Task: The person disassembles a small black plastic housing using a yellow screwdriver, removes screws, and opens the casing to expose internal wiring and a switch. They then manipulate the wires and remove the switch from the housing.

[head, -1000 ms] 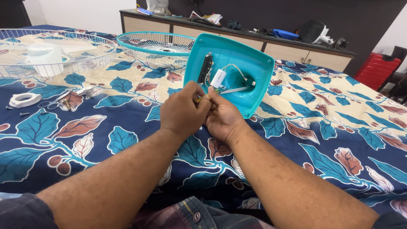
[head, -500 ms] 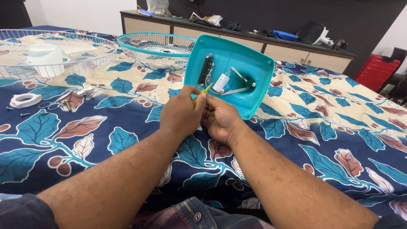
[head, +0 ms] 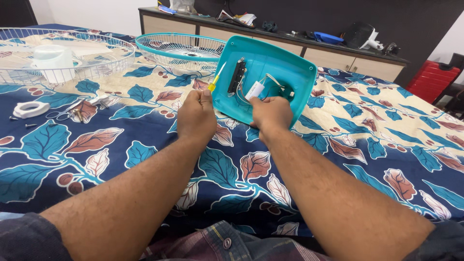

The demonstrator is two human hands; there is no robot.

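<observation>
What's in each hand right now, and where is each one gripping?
The left hand grips a yellow-handled screwdriver by its handle. The right hand holds the teal fan base cover by its lower edge, tilted up.

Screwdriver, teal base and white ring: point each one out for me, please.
screwdriver (head: 216,78): head view, on its yellow shaft above the left fist.
teal base (head: 295,72): head view, on its bare inner wall.
white ring (head: 30,109): head view, on its rim.
</observation>
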